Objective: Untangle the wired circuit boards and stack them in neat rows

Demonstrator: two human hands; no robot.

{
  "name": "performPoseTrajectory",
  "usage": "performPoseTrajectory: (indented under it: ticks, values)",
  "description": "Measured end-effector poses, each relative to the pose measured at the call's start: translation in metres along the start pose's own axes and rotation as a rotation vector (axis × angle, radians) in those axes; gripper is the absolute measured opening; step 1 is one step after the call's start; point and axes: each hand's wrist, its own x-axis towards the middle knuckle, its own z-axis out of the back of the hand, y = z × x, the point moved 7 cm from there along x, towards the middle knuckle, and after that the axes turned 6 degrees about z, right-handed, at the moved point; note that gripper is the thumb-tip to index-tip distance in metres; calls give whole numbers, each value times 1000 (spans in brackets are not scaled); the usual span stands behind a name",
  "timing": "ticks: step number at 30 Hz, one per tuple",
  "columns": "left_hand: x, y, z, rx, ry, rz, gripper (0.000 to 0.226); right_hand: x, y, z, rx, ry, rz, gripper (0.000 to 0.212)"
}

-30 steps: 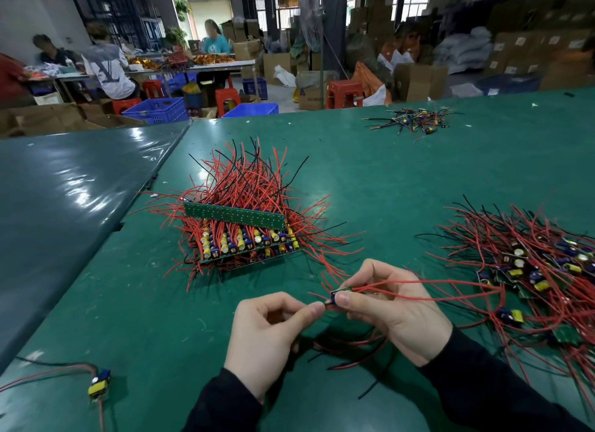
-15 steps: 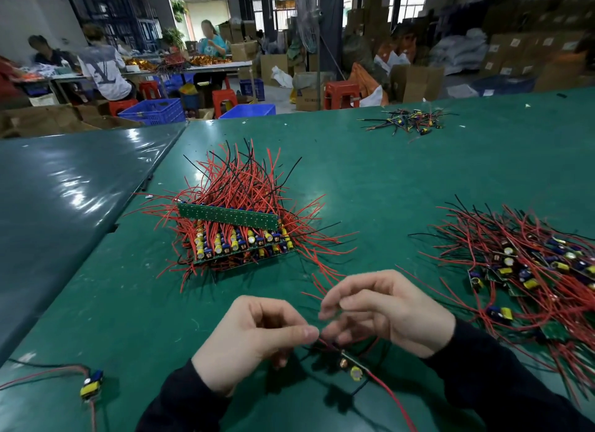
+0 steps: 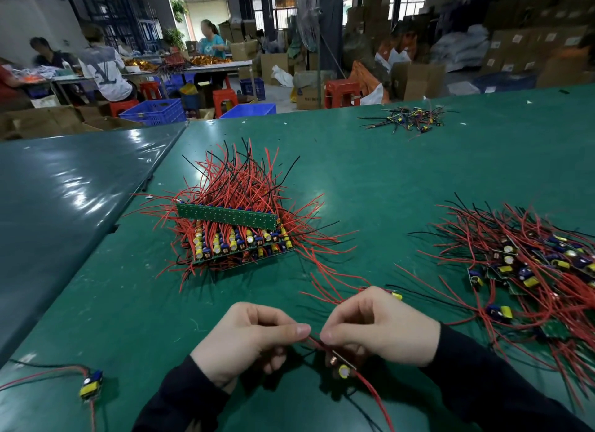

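Meanwhile each hand, left hand (image 3: 248, 338) and right hand (image 3: 376, 328), pinches one wired circuit board (image 3: 343, 365); blue crates' (image 3: 154, 111) contents are hidden.

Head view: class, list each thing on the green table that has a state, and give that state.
Stacked boards: in neat rows, wires fanned out.
Loose pile: tangled, unsorted.
Held board: hangs by its red wires, pinched by both hands.
Left hand: closed on wires.
Right hand: closed on wires.
Single board: lies apart.

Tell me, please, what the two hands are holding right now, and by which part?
Both hands, left hand and right hand, pinch the red wires of one small circuit board, which hangs below the fingertips; the board itself is not gripped.
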Motion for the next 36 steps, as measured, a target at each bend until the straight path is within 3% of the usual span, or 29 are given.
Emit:
performPoseTrajectory:
  ticks: [7, 11, 17, 21, 25, 32, 36]
  values:
    - [3, 5, 4, -105, 15, 51, 26, -1, -5, -5, 6, 36, -41, 14]
    - [6, 9, 7, -345, 63, 147, 30, 1, -6, -5, 69, -6, -85, 17]
    - [5, -3, 22, -751, -18, 16, 22, 4, -8, 0, 116, -114, -56, 27]
    - [4, -3, 20, -474, -161, -64, 21, 5, -7, 5, 154, -192, -16, 25]
    - [3, -8, -2, -282, -203, -177, 7, 5, -8, 7, 177, -254, 24, 24]
    - [0, -8, -10, 24, -415, -388, 16, 1, -1, 10, -401, -415, 232, 23]
    - [-1, -12, -9, 60, -407, -422, 19, 0, 4, 7, -479, -408, 297, 22]
